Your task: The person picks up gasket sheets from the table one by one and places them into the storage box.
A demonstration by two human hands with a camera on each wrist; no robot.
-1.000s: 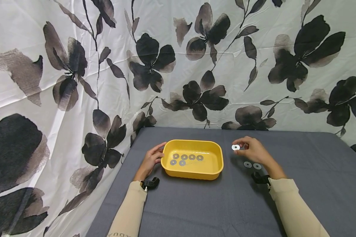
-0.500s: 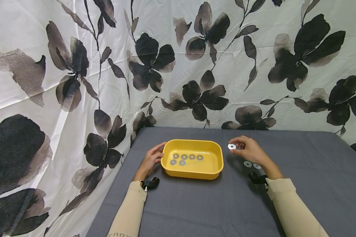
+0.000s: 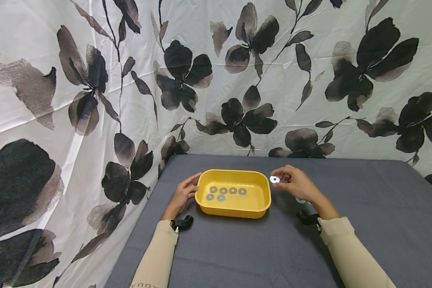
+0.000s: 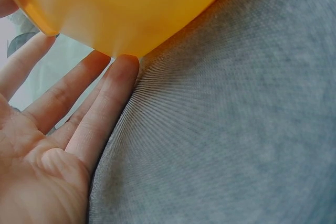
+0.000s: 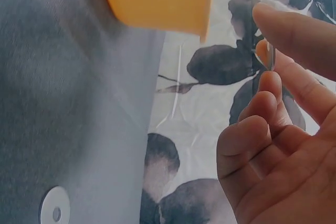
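Note:
A yellow plastic tray [image 3: 233, 213] stands on the grey cloth, with several flat metal washers [image 3: 221, 198] lying on its floor. My left hand [image 3: 181, 196] touches the tray's left end; in the left wrist view its straight fingers [image 4: 113, 98] meet the tray wall [image 4: 131, 14]. Just beyond the tray's right rim, my right hand [image 3: 297, 184] pinches a washer [image 3: 275, 179] between thumb and fingertips, raised above the cloth. The right wrist view shows this washer [image 5: 271, 56] nearly edge-on. Behind the right hand, another washer [image 3: 300, 201] lies on the cloth, partly hidden by the wrist.
The grey cloth-covered table [image 3: 245, 252] extends around the tray. A white curtain with dark flowers [image 3: 237, 80] hangs behind and to the left. A loose washer [image 5: 55, 206] lies on the cloth in the right wrist view. Black wrist cameras [image 3: 184, 223] sit on both wrists.
My right hand has moved left with the pinched washer, from clear of the tray to close beside its right rim. Its forearm now covers more of the washers on the cloth. The left hand stays put.

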